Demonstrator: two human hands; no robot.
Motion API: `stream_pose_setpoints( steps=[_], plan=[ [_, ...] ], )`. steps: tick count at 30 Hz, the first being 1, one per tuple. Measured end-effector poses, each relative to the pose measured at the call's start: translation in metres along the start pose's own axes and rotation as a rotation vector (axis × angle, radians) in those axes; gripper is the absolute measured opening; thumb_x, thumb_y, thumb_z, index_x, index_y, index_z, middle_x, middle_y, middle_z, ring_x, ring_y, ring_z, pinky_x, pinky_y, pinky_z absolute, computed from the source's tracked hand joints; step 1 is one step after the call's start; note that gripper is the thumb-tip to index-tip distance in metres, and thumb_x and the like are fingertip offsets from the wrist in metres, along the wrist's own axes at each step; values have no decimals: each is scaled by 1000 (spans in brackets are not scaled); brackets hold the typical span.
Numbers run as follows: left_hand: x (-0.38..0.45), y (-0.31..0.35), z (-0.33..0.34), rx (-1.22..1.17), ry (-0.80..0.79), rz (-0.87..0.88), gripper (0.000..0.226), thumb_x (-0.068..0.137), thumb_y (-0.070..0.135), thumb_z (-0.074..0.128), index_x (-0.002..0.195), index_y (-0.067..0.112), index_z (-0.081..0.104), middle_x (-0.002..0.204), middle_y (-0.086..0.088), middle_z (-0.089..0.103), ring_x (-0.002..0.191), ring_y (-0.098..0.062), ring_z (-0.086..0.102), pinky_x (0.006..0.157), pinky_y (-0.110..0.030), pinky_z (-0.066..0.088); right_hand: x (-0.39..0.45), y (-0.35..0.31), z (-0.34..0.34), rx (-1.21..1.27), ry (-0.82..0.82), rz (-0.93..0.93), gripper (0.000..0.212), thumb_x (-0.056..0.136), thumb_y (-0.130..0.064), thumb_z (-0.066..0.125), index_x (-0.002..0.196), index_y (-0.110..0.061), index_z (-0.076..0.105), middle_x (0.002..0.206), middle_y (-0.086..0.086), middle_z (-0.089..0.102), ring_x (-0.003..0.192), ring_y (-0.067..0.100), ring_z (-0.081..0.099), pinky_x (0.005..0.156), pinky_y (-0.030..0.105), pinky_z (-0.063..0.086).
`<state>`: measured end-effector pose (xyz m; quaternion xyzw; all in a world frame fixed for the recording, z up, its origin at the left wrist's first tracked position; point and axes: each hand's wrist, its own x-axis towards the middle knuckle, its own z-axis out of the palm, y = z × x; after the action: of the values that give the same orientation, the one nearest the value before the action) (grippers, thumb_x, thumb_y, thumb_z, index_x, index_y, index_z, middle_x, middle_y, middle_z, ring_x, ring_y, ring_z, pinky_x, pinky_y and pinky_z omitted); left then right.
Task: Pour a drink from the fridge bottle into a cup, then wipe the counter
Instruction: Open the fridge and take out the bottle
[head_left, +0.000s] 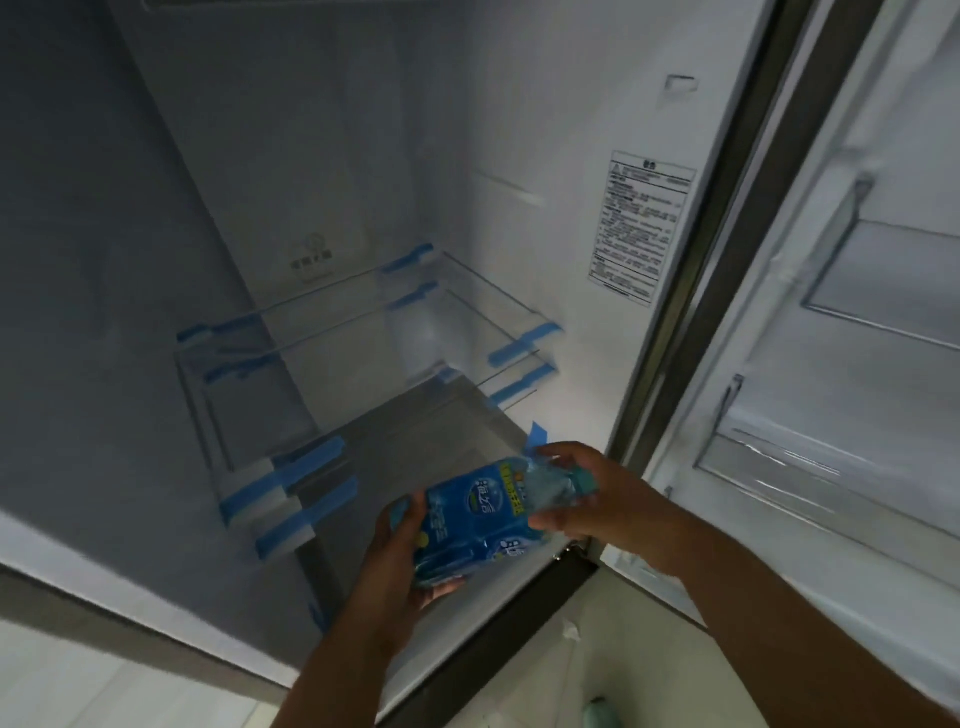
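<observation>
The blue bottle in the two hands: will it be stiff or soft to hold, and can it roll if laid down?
The blue bottle looks like thin clear plastic, so it probably dents under a firm grip. Its rounded body would likely roll if laid sideways. The left hand supports the base and the right hand holds the cap end, which suggests some weight.

Overall illumination is dim and bluish. The brightest zone is the right inner wall of the fridge (545, 156), beside the warning sticker (641, 226); the left inner wall, opposite that sticker, lies in grey shadow. A soft glow sits below the sticker at the glass shelves (363, 332). Faint glare streaks mark the door bins (831, 415) right of the sticker. Sticker text is unreadable. Motion blur softens the whole frame. Straight edges bow towards the corners from wide-angle distortion.
</observation>
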<state>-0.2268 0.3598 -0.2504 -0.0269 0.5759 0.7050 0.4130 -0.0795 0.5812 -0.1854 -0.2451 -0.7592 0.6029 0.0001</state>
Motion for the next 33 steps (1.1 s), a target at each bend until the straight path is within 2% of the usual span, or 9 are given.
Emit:
stream_pose_setpoints(
  steps=[3,8,11,15,16,20,24,29,33],
  plan=[
    [-6,5,-4,58,-14,8,57,82,56,67,132,30,60,122,-12,76,106,-40,75,90,-59,61,-17,4,9,167,20,75,69,68,-15,98,127,-30,66,120,8,73,105,26,76,88,47,64],
    [-17,14,-7,145,-112,17,49,87,49,67,131,30,58,122,-12,76,105,-39,76,93,-60,59,-45,12,23,248,114,86,65,70,-6,94,125,-28,66,117,1,74,105,18,76,84,42,65],
    [-23,18,0,199,-200,51,50,84,39,71,131,30,58,121,-10,77,102,-34,77,82,-50,62,-61,20,21,293,166,77,68,68,-10,96,127,-30,67,123,3,72,109,22,75,85,44,64],
    [-26,18,9,285,-333,114,104,48,52,102,139,44,54,128,-2,73,112,-29,74,87,-47,62,-84,22,11,358,237,59,68,69,-14,95,129,-26,66,118,2,75,108,22,75,85,43,64],
    [-27,16,11,345,-364,144,109,45,46,104,140,44,50,129,-3,71,113,-26,74,88,-45,62,-89,22,8,365,255,56,65,71,-13,94,128,-26,66,115,0,76,107,21,75,84,41,65],
    [-29,4,29,513,-469,306,102,58,-21,88,136,25,39,133,-18,59,108,-20,74,75,-32,65,-108,25,0,432,363,23,75,64,-18,95,130,-30,60,112,-4,76,103,18,76,78,35,64],
    [-39,-8,51,518,-519,337,108,43,-7,98,130,25,43,126,-13,63,106,-25,75,73,-31,64,-133,35,-5,577,480,8,83,62,-26,95,135,-23,57,123,2,73,111,25,74,94,45,62],
    [-73,-12,87,745,-527,431,85,55,-14,94,117,21,47,113,-13,68,90,-11,78,65,-20,60,-169,33,-9,656,578,-18,77,67,-36,98,131,-15,60,122,11,75,110,34,74,93,49,60],
    [-96,-15,96,904,-606,461,88,58,12,100,127,32,50,118,6,70,108,-15,75,79,-26,63,-194,20,-14,671,590,-62,76,65,-36,95,130,-20,60,120,6,76,111,30,74,98,55,59]
  ],
)
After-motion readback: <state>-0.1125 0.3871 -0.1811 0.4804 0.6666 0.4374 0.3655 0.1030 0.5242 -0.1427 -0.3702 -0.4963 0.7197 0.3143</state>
